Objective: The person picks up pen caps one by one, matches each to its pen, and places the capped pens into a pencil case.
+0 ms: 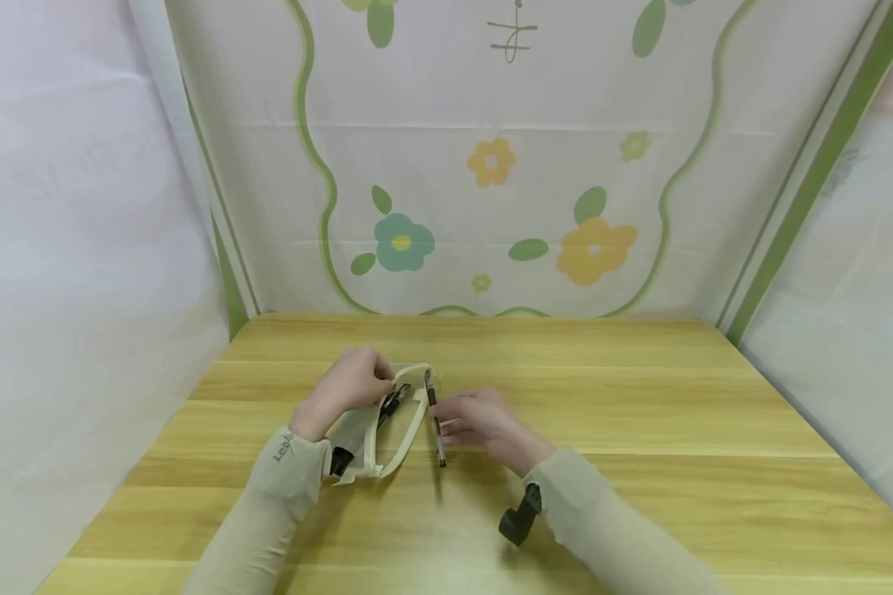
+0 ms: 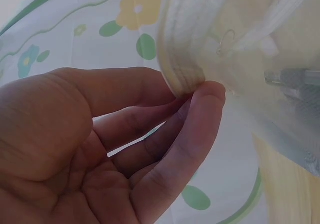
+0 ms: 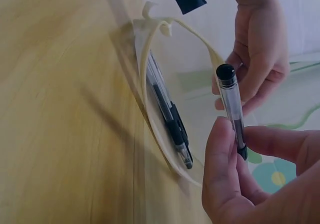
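Note:
My left hand [image 1: 351, 380] pinches the edge of a cream zippered mesh pencil pouch [image 1: 408, 446], holding its mouth apart. The thumb and fingertips meet on the zipper band in the left wrist view. Inside the pouch lie black and clear pens [image 3: 167, 116], visible through its mouth. My right hand [image 1: 484, 426] pinches another pen [image 3: 231, 98], with a clear barrel and black ends, between thumb and fingers. This pen is at the pouch's right side, outside the mouth, overlapping its rim in the head view.
The pouch is on a light wood tabletop [image 1: 603, 397]. A white cloth with printed flowers [image 1: 536, 99] hangs behind the table, and white cloth sides [image 1: 82, 207] flank it. A black wrist mount [image 1: 519, 516] hangs by the right sleeve.

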A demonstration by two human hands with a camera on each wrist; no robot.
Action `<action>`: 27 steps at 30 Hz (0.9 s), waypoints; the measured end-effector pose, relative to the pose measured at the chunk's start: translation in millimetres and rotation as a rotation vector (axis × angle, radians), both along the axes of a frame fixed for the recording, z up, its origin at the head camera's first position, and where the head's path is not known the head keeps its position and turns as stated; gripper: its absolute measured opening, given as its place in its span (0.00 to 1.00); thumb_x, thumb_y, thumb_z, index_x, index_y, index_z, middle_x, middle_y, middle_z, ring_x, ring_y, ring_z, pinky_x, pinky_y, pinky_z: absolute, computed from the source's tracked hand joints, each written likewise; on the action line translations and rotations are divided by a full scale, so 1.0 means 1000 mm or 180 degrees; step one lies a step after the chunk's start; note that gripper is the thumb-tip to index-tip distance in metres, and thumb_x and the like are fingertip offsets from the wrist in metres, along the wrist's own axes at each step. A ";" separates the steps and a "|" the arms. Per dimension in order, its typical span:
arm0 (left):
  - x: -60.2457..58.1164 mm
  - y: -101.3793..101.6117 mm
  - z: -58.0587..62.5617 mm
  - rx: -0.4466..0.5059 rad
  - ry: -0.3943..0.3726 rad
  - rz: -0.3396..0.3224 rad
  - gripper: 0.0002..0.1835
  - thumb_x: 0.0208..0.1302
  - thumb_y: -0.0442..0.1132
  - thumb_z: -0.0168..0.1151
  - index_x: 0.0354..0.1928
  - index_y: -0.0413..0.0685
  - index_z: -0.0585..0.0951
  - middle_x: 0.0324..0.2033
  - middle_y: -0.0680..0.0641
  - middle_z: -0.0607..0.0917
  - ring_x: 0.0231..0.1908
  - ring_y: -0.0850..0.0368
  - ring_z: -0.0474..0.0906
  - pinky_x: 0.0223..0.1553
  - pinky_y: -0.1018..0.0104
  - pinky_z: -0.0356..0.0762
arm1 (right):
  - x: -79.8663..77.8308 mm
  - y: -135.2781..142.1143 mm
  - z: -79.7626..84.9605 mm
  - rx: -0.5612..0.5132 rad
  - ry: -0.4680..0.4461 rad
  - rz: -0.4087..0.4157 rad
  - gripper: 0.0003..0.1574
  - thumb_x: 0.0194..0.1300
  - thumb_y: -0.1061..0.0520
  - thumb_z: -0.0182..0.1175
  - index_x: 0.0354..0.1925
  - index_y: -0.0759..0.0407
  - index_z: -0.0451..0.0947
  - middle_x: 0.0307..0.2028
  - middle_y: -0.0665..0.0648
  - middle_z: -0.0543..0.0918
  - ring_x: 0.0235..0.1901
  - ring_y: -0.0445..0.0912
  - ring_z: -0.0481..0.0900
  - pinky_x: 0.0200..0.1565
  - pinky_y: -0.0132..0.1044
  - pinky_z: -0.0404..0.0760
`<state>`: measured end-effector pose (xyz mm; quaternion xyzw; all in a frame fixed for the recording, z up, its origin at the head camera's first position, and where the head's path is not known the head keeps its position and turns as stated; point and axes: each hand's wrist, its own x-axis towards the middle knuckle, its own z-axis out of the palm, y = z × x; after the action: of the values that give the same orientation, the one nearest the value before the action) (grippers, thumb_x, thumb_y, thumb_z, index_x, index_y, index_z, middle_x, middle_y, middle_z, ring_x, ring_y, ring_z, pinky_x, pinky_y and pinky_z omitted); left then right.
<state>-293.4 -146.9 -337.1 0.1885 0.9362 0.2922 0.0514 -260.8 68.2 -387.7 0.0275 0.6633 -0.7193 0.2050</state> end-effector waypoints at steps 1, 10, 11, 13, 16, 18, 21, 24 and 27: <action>0.000 -0.001 0.001 0.0006 0.0007 0.0003 0.21 0.59 0.27 0.55 0.11 0.51 0.66 0.07 0.57 0.66 0.12 0.62 0.60 0.18 0.69 0.56 | 0.000 -0.003 0.001 -0.0009 0.0003 -0.0001 0.19 0.62 0.65 0.64 0.50 0.75 0.78 0.45 0.69 0.82 0.28 0.46 0.82 0.35 0.37 0.84; -0.001 -0.004 0.004 0.0044 0.0040 0.0006 0.22 0.58 0.26 0.55 0.10 0.52 0.63 0.06 0.57 0.64 0.11 0.62 0.56 0.17 0.70 0.53 | -0.006 -0.021 0.000 -0.0181 -0.0181 -0.0162 0.19 0.62 0.66 0.65 0.50 0.74 0.78 0.48 0.72 0.80 0.29 0.48 0.82 0.39 0.40 0.84; -0.001 -0.004 0.004 0.0039 0.0029 0.0025 0.23 0.59 0.27 0.55 0.10 0.52 0.63 0.06 0.57 0.65 0.11 0.62 0.57 0.17 0.70 0.54 | -0.006 -0.023 -0.001 -0.0212 -0.0203 -0.0189 0.19 0.62 0.66 0.65 0.50 0.74 0.77 0.48 0.72 0.80 0.29 0.48 0.82 0.40 0.40 0.84; -0.001 -0.004 0.005 0.0034 0.0013 0.0050 0.23 0.60 0.28 0.56 0.10 0.52 0.64 0.07 0.56 0.66 0.11 0.62 0.58 0.17 0.70 0.54 | -0.006 -0.027 -0.002 -0.0262 -0.0237 -0.0258 0.19 0.62 0.67 0.64 0.51 0.75 0.76 0.48 0.73 0.80 0.29 0.49 0.82 0.41 0.41 0.84; -0.001 -0.004 0.006 0.0015 0.0024 0.0066 0.23 0.61 0.29 0.57 0.10 0.52 0.66 0.07 0.56 0.67 0.11 0.62 0.60 0.17 0.70 0.56 | -0.008 -0.033 -0.005 -0.0318 -0.0244 -0.0366 0.17 0.62 0.67 0.64 0.49 0.75 0.77 0.46 0.72 0.81 0.27 0.48 0.82 0.40 0.41 0.84; -0.001 -0.004 0.006 -0.0003 0.0058 0.0057 0.22 0.61 0.29 0.58 0.11 0.51 0.68 0.08 0.56 0.69 0.12 0.62 0.62 0.17 0.70 0.56 | -0.009 -0.036 -0.007 -0.0348 -0.0241 -0.0417 0.16 0.62 0.68 0.64 0.48 0.75 0.77 0.44 0.72 0.82 0.26 0.47 0.82 0.39 0.40 0.84; -0.001 -0.005 0.006 -0.0015 0.0095 0.0056 0.20 0.61 0.29 0.58 0.12 0.50 0.72 0.08 0.56 0.71 0.12 0.62 0.64 0.17 0.70 0.57 | -0.011 -0.041 -0.010 -0.0358 -0.0220 -0.0429 0.15 0.62 0.68 0.64 0.47 0.76 0.77 0.40 0.70 0.83 0.24 0.47 0.82 0.38 0.40 0.84; 0.000 -0.006 0.007 -0.0015 0.0114 0.0054 0.19 0.60 0.28 0.58 0.11 0.50 0.72 0.07 0.56 0.71 0.12 0.61 0.65 0.17 0.69 0.57 | -0.011 -0.045 -0.012 -0.0350 -0.0221 -0.0404 0.15 0.62 0.68 0.64 0.46 0.77 0.78 0.36 0.68 0.84 0.23 0.46 0.81 0.38 0.40 0.84; 0.000 -0.006 0.007 -0.0023 0.0136 0.0049 0.20 0.58 0.28 0.57 0.11 0.51 0.69 0.07 0.57 0.70 0.12 0.61 0.64 0.18 0.69 0.56 | -0.009 -0.047 -0.013 -0.0328 -0.0198 -0.0390 0.14 0.62 0.68 0.64 0.45 0.77 0.79 0.33 0.66 0.84 0.23 0.46 0.82 0.38 0.41 0.84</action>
<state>-293.7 -152.6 -330.2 0.1873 0.9395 0.2851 0.0299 -269.8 21.2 -401.0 0.0797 0.6157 -0.7624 0.1822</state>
